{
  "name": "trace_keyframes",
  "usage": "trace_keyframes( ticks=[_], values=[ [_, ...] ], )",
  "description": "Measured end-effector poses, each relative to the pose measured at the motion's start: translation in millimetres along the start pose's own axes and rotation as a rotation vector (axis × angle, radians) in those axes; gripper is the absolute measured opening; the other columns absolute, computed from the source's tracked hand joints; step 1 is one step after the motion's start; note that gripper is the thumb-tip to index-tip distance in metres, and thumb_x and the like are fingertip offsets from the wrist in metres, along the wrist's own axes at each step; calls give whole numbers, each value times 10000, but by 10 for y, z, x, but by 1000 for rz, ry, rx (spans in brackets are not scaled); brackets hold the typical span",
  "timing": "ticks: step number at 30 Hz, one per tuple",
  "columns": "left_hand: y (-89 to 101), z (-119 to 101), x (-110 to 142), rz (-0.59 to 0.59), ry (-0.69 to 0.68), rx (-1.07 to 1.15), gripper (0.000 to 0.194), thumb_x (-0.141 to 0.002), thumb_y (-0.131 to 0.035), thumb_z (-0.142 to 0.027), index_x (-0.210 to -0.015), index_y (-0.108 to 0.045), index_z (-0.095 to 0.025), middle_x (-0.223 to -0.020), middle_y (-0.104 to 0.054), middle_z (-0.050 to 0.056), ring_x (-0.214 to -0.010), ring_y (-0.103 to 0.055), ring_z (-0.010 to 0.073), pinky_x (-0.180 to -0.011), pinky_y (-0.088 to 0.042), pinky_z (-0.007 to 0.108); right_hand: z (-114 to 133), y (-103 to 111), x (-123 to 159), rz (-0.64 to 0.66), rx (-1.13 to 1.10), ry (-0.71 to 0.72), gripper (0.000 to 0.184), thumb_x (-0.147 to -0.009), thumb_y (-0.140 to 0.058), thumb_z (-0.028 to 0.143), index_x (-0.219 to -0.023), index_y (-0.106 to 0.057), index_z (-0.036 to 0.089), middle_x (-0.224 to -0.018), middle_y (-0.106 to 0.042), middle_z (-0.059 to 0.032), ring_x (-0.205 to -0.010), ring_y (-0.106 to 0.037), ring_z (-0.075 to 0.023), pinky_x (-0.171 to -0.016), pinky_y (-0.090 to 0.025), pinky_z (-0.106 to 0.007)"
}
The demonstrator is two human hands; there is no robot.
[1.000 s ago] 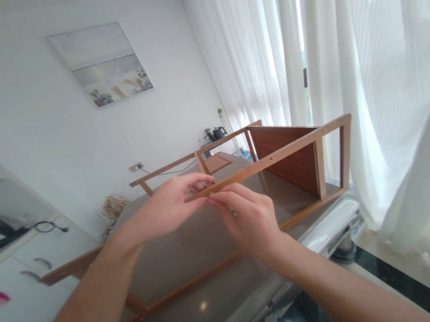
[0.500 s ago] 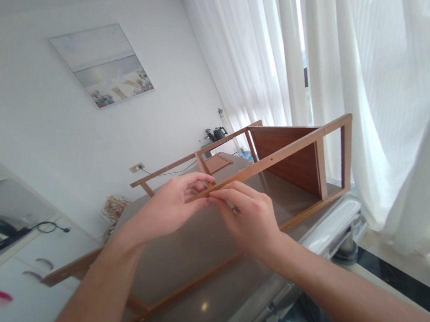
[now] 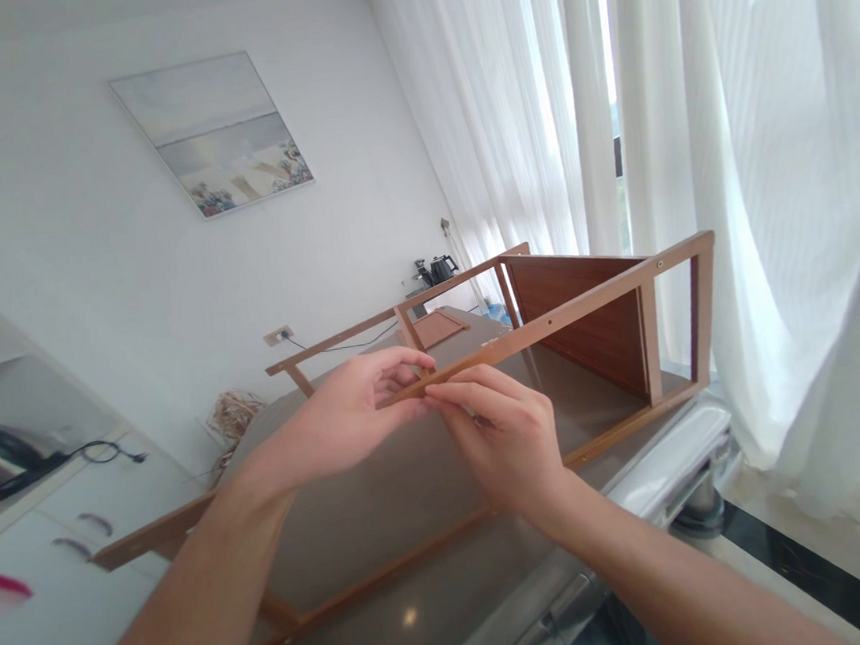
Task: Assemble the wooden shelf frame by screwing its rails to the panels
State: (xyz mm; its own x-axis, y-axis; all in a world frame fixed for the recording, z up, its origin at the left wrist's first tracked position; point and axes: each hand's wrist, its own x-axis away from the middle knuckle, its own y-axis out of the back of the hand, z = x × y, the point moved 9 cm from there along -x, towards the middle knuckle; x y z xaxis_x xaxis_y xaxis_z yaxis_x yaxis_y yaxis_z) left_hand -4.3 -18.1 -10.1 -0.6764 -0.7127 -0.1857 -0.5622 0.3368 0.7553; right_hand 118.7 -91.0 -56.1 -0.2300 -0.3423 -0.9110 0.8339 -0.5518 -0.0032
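Note:
A partly built wooden shelf frame lies on its side on a grey-brown countertop, with a dark reddish-brown panel standing inside it. My left hand and my right hand both grip the free end of a long slatted wooden rail near the middle of the view. The rail's end sits between the two hands, and the fingers partly hide it. A lower wooden rail runs along the countertop beneath my hands.
Sheer white curtains hang to the right, beyond a stainless steel counter edge. A kettle stands far back. White cabinets are at left, and a woven straw item sits behind the counter.
The whole scene has shifted slightly right and upward in view as my head moved. Both hands keep their hold on the rail, with little change.

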Motion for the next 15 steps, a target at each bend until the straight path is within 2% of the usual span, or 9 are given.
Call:
trace_keyframes(
  ticks=[7,12,15],
  values=[
    [-16,-9,10,27,2,-15,402,-886,-768,-367,-1261,-672,-258,-1294,-717,43,-1189,-682,249,-1029,-572,379,-74,12,-61,-40,-89,-108,135,-899,-734,153,-898,-819,257,-812,-673,9,-691,-622,-107,-600,-467,-235],
    [-12,-3,10,30,10,-25,416,-887,-766,-373,-1275,-672,-257,-1252,-726,49,-1148,-693,245,-1031,-567,401,-77,48,-96,-51,-93,-179,135,-870,-751,127,-812,-775,247,-758,-680,33,-638,-575,-105,-614,-463,-238],
    [0,3,11,20,8,-36,417,-888,-763,-385,-1275,-677,-254,-1237,-728,53,-1156,-689,251,-1028,-568,409,-64,38,-92,-31,-40,-170,135,-878,-741,135,-814,-767,251,-774,-692,29,-668,-608,-115,-619,-463,-238]
  ],
)
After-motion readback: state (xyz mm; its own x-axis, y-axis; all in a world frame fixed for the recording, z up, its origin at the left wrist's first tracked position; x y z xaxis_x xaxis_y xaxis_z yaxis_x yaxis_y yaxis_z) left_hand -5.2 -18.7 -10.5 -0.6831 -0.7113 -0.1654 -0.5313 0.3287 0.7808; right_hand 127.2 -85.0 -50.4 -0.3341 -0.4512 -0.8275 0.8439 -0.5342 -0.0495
